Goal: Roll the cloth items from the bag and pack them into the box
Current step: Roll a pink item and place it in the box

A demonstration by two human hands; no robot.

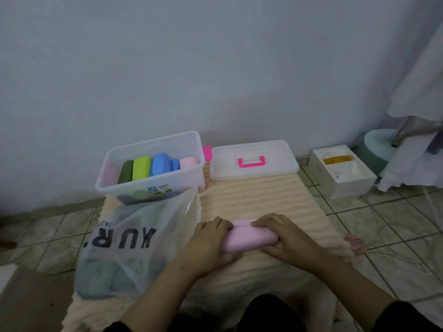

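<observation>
A pink cloth [249, 238], rolled into a thick bundle, lies on the peach ribbed mat [254, 200]. My left hand [208, 240] grips its left end, fingers curled over the top. Over the bundle's right end curls my right hand [285, 238], gripping it. The clear plastic box [119, 188] stands at the back left and holds rolled cloths in dark green, lime, blue and pink. A translucent plastic bag [134, 243] with black letters lies left of my hands, with dark and grey cloth showing through it.
The box's clear lid [254, 160] with a pink handle lies behind the mat by the wall. A white cardboard box [342, 173] stands on the tiled floor at the right. White fabric hangs at the far right. A brown surface fills the lower left corner.
</observation>
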